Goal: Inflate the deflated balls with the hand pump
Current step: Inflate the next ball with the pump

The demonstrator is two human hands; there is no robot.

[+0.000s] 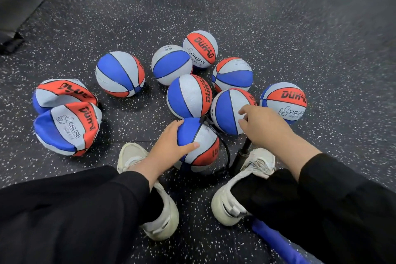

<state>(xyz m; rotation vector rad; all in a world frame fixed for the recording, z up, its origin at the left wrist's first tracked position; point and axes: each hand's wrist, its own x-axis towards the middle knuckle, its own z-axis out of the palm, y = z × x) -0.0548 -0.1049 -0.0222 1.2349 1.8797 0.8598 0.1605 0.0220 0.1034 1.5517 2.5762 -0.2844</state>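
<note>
A red, white and blue ball (201,141) sits on the floor between my feet. My left hand (171,141) grips its left side, thumb across the front. A black hose (225,148) runs from the ball's top round to the black hand pump (241,156), which stands upright by my right shoe. My right hand (261,126) is curled over the pump's top; the handle is hidden beneath it. Two crumpled, deflated balls (64,126) lie at the left. Several round balls (188,96) are clustered beyond.
The floor is dark speckled rubber (300,38). My white shoes (158,210) flank the ball and pump. A blue object (276,244) lies at the bottom right. A dark mat (19,6) occupies the top left corner.
</note>
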